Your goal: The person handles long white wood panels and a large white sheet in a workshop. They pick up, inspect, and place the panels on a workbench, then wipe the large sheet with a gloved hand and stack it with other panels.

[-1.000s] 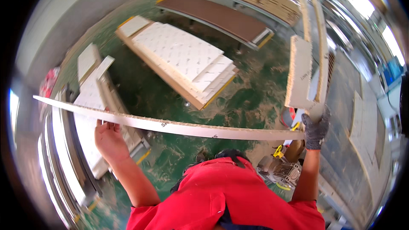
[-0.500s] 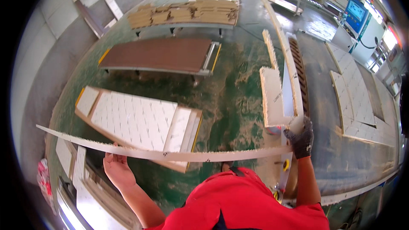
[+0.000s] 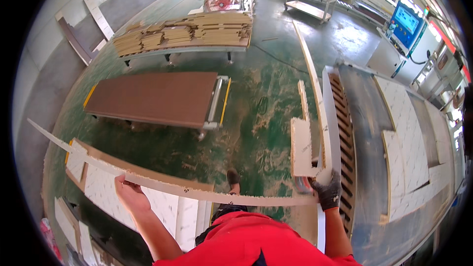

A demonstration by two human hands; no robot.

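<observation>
A long, thin white board offcut (image 3: 197, 193) with ragged edges stretches across in front of my red shirt. My bare left hand (image 3: 132, 196) has its fingers curled round this strip, left of its middle. At its right end my right hand (image 3: 328, 193), in a dark glove, is closed on the corner. Another long narrow strip (image 3: 317, 96) runs away from that corner, beside a shorter, wider offcut (image 3: 300, 150) with a rough edge. Whether these pieces are joined under the glove, I cannot tell.
On my right is a machine bed (image 3: 364, 138) with cut white panels (image 3: 401, 113) and a slotted edge. A blue control screen (image 3: 406, 22) stands beyond. To the left are a brown-topped roller table (image 3: 152, 98), stacked boards (image 3: 182, 34) and white panels (image 3: 106, 189).
The view has shifted forward: the roller tables now sit lower and nearer. My foot has come into view. Both hands keep their hold, and the offcut's left end sits higher in the picture.
</observation>
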